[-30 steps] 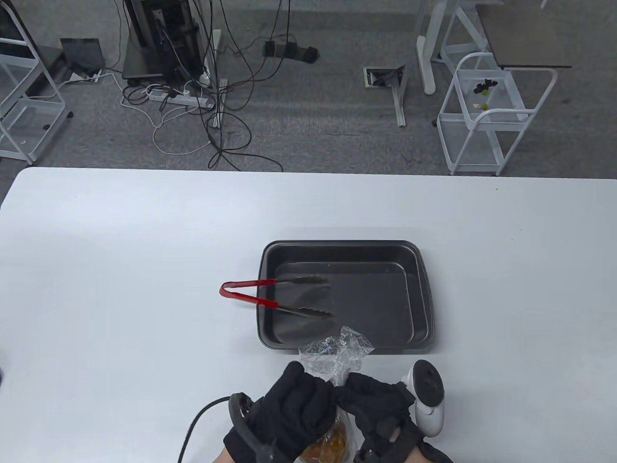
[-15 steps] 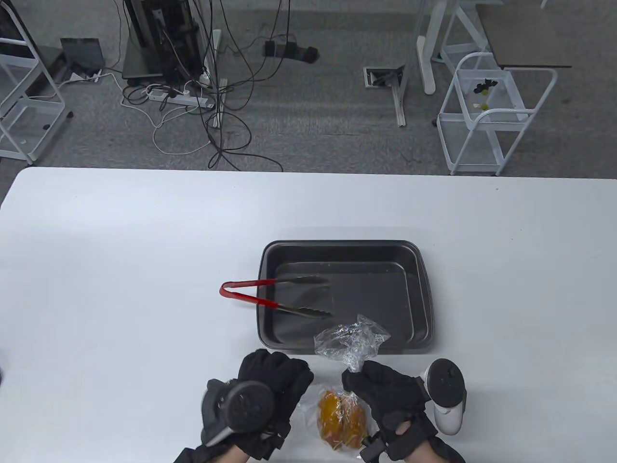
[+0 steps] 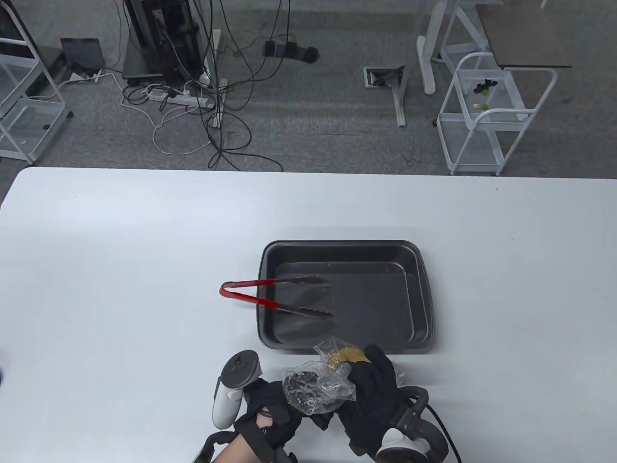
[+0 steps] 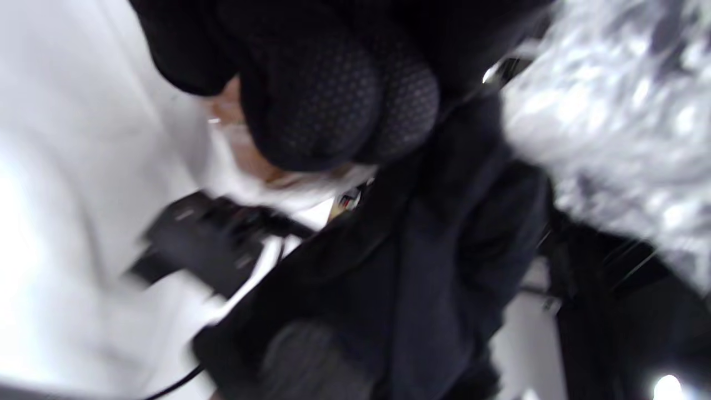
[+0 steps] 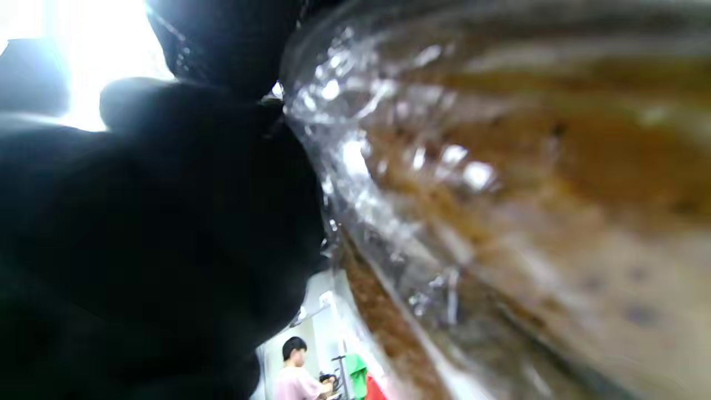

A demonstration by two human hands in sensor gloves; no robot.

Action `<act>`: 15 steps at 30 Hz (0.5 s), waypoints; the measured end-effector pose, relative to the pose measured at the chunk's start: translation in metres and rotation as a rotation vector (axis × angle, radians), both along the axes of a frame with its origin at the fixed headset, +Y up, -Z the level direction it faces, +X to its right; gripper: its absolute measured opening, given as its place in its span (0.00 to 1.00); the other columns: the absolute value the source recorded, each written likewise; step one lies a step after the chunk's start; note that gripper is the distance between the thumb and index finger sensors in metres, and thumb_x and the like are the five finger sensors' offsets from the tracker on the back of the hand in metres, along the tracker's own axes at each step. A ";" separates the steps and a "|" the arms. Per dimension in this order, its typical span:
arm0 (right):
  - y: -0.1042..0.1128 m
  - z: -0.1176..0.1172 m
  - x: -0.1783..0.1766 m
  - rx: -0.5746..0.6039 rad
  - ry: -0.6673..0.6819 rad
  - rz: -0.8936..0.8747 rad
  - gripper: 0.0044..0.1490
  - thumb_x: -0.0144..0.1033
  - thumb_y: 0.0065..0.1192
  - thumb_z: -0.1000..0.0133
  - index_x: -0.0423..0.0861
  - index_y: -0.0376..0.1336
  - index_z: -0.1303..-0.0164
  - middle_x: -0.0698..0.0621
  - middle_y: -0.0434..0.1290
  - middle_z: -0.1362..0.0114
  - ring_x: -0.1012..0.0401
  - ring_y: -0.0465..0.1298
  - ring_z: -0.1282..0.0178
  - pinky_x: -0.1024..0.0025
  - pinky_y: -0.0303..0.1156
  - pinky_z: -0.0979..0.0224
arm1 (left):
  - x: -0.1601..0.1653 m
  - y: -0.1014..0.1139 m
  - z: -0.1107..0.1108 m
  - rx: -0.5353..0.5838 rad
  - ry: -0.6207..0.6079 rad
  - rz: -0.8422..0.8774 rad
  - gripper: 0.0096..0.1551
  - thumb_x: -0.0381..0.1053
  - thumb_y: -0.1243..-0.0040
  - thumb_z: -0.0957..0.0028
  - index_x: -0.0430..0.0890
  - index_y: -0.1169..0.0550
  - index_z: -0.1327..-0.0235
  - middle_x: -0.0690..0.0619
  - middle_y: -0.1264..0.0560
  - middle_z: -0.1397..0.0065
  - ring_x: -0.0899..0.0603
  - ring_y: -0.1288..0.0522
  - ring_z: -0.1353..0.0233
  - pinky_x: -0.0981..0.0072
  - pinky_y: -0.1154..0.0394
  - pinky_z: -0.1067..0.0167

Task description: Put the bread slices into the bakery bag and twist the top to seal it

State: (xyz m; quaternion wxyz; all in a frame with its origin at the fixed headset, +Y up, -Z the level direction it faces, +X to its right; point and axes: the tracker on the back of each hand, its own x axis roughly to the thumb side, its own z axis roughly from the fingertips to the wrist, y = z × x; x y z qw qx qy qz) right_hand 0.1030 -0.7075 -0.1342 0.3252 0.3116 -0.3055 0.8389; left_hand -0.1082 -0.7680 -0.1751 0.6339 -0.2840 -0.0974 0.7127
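Note:
The clear bakery bag [image 3: 318,391] is held between both hands at the table's near edge. Brown bread [image 3: 344,356] shows through the plastic at its far end. My right hand [image 3: 373,386] is wrapped round the bread end of the bag, back of the hand up. My left hand [image 3: 274,410] is turned over, its tracker on the left, and its fingers grip the crumpled top of the bag. In the right wrist view the bread [image 5: 527,183] fills the frame behind plastic, next to my dark fingers [image 5: 166,178]. The left wrist view is blurred, showing curled fingers [image 4: 333,100] beside shiny plastic [image 4: 611,111].
A dark baking tray [image 3: 426,294] lies just beyond the hands. Red-handled tongs [image 3: 270,301] rest across its left rim, tips inside the tray. Past the table's far edge are cables, a computer stand and white carts on grey carpet.
The bag was turned over: its bread end swung from near me to the far side and the crumpled top came down to the left. My left hand rolled over and took hold of that top.

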 end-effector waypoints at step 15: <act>-0.022 -0.038 0.025 -0.934 0.377 -0.504 0.27 0.42 0.63 0.51 0.33 0.76 0.58 0.35 0.80 0.48 0.45 0.81 0.58 0.28 0.53 0.29 | 0.031 0.080 0.062 1.695 0.171 -0.952 0.25 0.55 0.34 0.48 0.44 0.24 0.42 0.52 0.18 0.50 0.46 0.19 0.48 0.41 0.36 0.23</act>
